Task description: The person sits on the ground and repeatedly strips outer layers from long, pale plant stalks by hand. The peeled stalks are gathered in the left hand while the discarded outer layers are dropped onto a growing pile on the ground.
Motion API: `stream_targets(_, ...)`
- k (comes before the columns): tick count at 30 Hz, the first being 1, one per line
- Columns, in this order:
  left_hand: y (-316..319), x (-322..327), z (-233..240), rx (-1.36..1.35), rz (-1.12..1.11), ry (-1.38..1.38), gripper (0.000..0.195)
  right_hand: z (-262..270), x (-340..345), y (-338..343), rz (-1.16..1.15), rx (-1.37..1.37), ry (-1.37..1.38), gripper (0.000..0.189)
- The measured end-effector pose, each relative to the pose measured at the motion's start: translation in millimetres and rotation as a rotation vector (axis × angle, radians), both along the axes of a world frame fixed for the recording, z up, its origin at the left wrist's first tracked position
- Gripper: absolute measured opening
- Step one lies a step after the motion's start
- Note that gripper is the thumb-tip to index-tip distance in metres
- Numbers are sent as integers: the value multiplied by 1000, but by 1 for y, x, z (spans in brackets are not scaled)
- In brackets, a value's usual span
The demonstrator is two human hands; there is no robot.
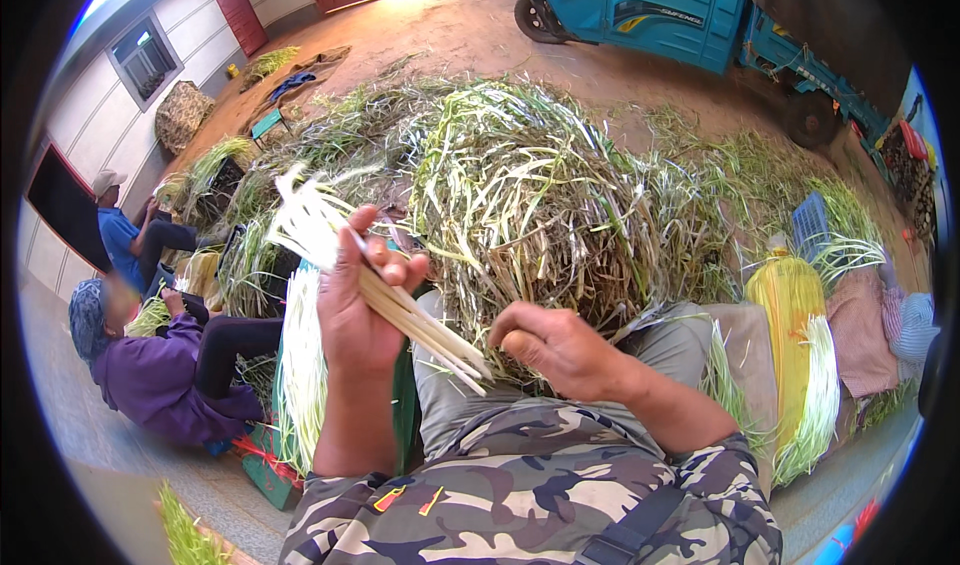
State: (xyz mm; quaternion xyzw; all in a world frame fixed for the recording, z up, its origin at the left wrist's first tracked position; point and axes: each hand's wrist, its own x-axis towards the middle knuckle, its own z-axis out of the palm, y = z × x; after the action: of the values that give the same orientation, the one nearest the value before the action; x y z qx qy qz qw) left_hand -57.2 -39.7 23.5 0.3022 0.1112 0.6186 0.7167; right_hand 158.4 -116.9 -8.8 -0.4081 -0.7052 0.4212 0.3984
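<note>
My left hand (367,287), raised left of centre, grips a small bunch of pale plant stalks (420,325); their whitish ends fan out at the upper left and the others point towards my lap. Just right of those lower ends is my right hand (559,347), its fingers curled, the fingertips partly hidden; whether it holds a stalk I cannot tell. A big heap of green and dried brown stalks (540,212) stands in front of my knees. Beside my left forearm lies a bundle of cleaned white stalks (302,370).
Two people sit at the left, one in a purple top (161,377), one in a blue shirt (120,238). At the right are a yellow sack (784,325), white stalks (814,407), a blue crate (810,223) and another person's sleeve (892,310). A blue cargo tricycle (660,17) stands behind the heap.
</note>
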Motion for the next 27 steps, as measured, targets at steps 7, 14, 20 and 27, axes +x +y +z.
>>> stream_targets(7,8,-6,8,168,-44,-16,33,-43,32,8,-349,-1,-241,19)
stream_targets(14,12,16,-33,-94,-22,213,23,-63,23,11,-433,77,-392,17)
stream_targets(20,15,40,-69,-205,-23,591,29,-63,15,6,-475,130,-401,18)
stream_targets(27,10,66,-92,-88,10,779,29,-67,10,1,-499,142,-384,22)
